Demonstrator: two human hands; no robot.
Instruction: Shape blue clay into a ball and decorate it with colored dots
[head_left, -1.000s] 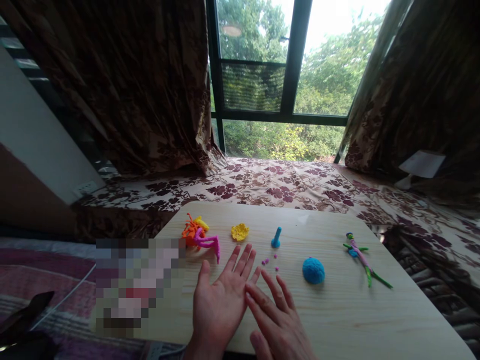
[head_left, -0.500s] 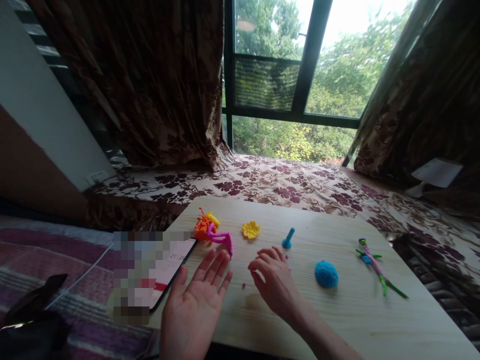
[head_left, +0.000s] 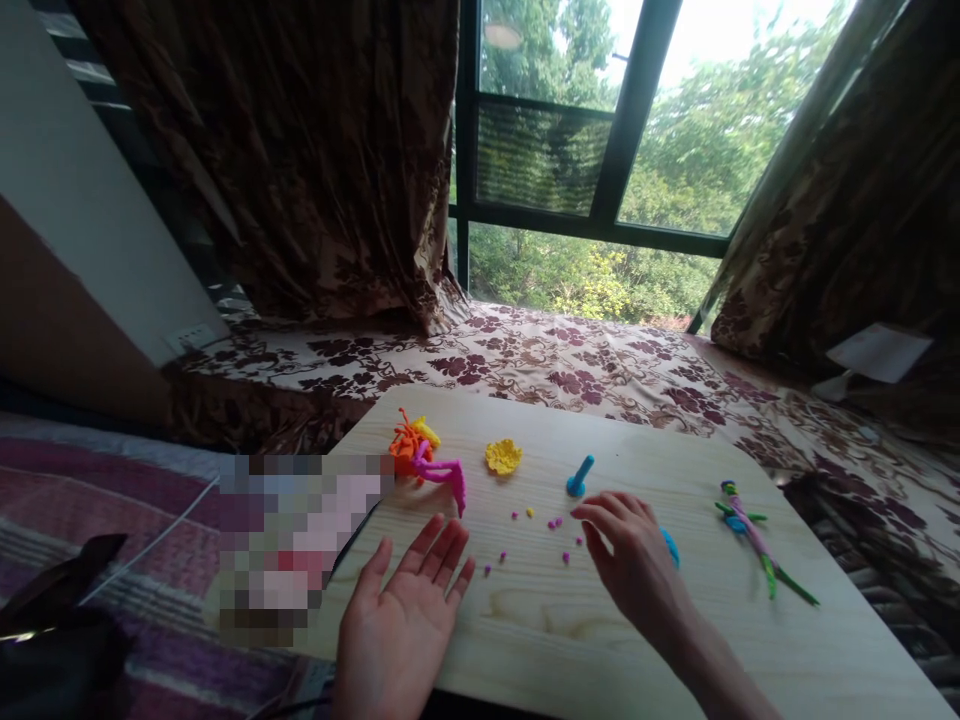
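Magenta clay pellets lie scattered on the tabletop between the hands, most nearer the right hand, to its left. Blue clay peg, long axis near upright, stands just beyond the right fingertips; blue clay dome sits partly hidden behind that hand. Right hand: palm down, fingers bent; any pinch cannot be determined. Left hand: palm up, fingers extended slightly apart, holding nothing

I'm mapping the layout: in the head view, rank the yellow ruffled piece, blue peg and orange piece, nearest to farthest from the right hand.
From the right hand:
1. Blue peg: just beyond, slightly left.
2. Yellow ruffled piece: farther left.
3. Orange piece: farthest left.
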